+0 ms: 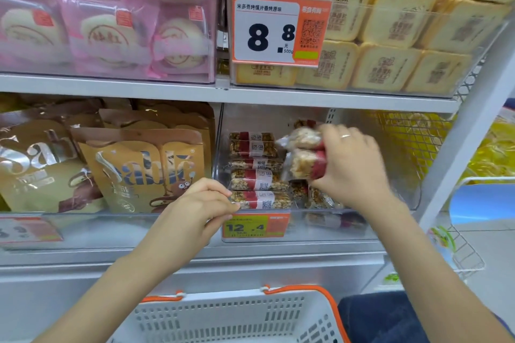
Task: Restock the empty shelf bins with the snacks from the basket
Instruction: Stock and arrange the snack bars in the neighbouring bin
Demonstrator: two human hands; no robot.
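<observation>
Bright, even light; right hand (pixel 348 164) motion-blurred, edges bowed, pink packets (pixel 106 22) perhaps out of focus

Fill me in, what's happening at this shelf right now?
A person is restocking a clear bin on the lower shelf with wrapped nut bars. The right hand grips a few bars and holds them inside the bin, beside a neat stack of bars on the bin's left. The left hand pinches the bin's front edge. A white basket sits below.

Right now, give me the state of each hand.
Left hand: fingers curled, pinching the clear bin's front edge.
Right hand: gripping wrapped snack bars inside the bin.
</observation>
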